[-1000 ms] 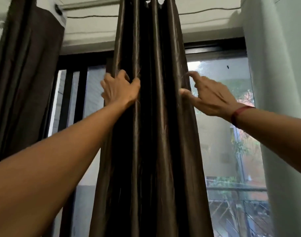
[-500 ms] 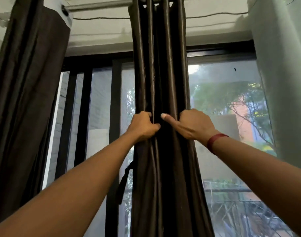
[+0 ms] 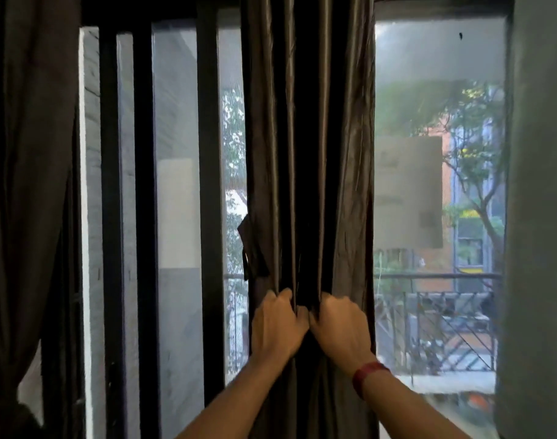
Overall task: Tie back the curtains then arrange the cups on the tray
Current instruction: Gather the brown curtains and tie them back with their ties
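A dark brown curtain (image 3: pixel 305 153) hangs bunched in narrow folds in front of the window, at the middle of the view. My left hand (image 3: pixel 275 324) grips its folds on the left side, and my right hand (image 3: pixel 340 327), with a red band at the wrist, grips them on the right, the two fists almost touching. A dark fabric tie-back strap (image 3: pixel 252 251) dangles at the curtain's left edge just above my left hand. A second dark curtain (image 3: pixel 27 185) hangs at the far left, gathered low down. No cups or tray are in view.
Black window bars (image 3: pixel 209 185) and glass stand behind the curtain on the left. A pale wall or column (image 3: pixel 540 217) fills the right edge. Through the right pane a balcony railing (image 3: pixel 435 312), trees and buildings show.
Both hands have slid down the curtain and closed together, squeezing the folds into a tighter bundle. The view has tilted lower, so the curtain rod is out of sight.
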